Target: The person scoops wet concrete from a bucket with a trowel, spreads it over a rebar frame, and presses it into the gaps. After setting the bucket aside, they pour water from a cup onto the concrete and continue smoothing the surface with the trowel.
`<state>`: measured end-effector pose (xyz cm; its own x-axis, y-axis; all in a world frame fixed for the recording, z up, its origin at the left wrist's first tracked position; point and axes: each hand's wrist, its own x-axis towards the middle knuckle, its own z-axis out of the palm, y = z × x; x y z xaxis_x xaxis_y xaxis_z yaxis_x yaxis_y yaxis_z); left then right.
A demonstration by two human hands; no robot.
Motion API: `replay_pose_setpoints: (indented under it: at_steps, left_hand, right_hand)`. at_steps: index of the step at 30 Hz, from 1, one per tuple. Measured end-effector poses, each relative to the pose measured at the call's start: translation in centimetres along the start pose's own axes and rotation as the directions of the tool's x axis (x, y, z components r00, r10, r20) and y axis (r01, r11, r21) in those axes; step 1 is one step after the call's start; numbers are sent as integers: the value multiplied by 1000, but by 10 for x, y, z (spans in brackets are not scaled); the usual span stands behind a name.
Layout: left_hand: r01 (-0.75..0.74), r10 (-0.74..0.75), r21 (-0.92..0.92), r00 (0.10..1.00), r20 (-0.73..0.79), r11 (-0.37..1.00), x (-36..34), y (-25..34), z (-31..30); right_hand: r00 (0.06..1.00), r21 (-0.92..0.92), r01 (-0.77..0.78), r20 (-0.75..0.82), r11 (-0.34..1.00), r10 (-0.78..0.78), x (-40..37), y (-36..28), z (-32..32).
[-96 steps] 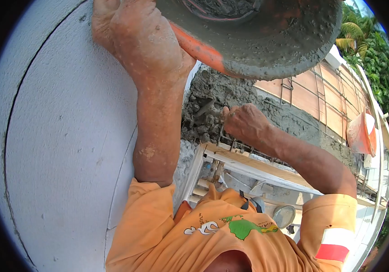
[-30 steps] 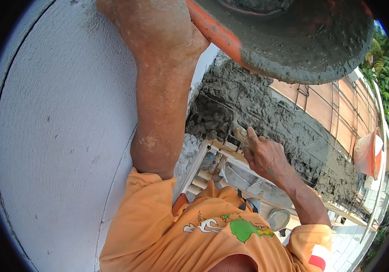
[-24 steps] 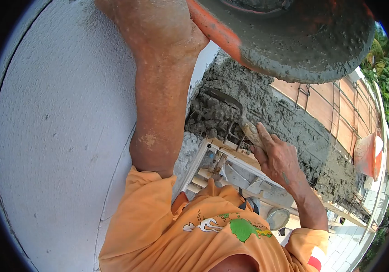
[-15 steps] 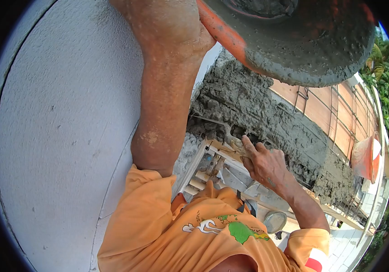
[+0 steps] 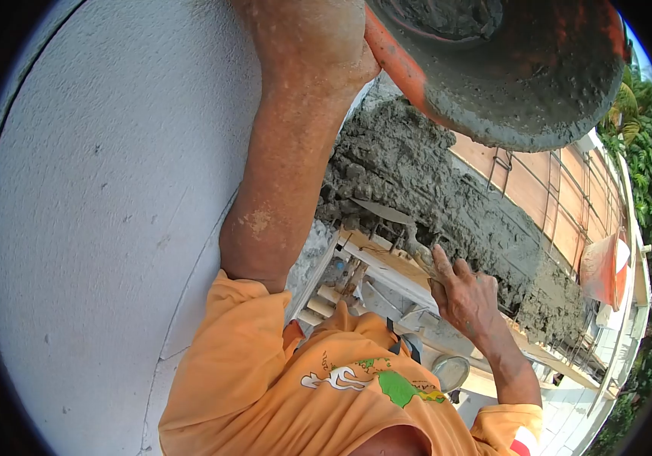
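"What's showing?"
"One pale textured wall (image 5: 113, 190), one wet grey mortar strip (image 5: 485, 220), two orange mortar-smeared buckets (image 5: 523, 99). The left hand (image 5: 311, 38) is reaching up, touching the nearer; its finger state I can't tell."
"And the right hand (image 5: 468, 300)?"
"Reaching forward, its bent fingers are gripping one pointed metal trowel (image 5: 386, 211), blade over mortar."

We wear an orange, short-sleeved shirt (image 5: 227, 376) with a rounded neckline (image 5: 398, 426). Our chest print comprises a curving white figure (image 5: 333, 378), a green shape (image 5: 396, 389) and a yellow-and-green strip (image 5: 429, 396); our right sleeve (image 5: 504, 422) bears a white-and-red patch (image 5: 523, 441).
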<state>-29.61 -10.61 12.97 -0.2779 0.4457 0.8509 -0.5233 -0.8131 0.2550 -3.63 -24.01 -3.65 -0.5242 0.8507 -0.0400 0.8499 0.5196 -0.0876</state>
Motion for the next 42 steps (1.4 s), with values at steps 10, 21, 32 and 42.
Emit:
replay_pose_setpoints:
  at_steps: [10,21,32,42]
  left_hand:
    - [42,-45,-93,998,-33,995,2,-2,-2]
    - [50,-51,-25,997,-50,998,1,0,-3]
    - [69,-69,-8,990,-122,998,0,1,2]
    - [18,-8,127,997,-79,992,-1,-3,0]
  right_hand:
    - [1000,55,19,-19,998,-18,40,15,-12]
    - [996,332,-54,-45,942,73,30,1,9]
    - [977,476,9,-193,879,94,47,-10,8]
    - [995,514,-57,-42,856,92,54,-14,-6]
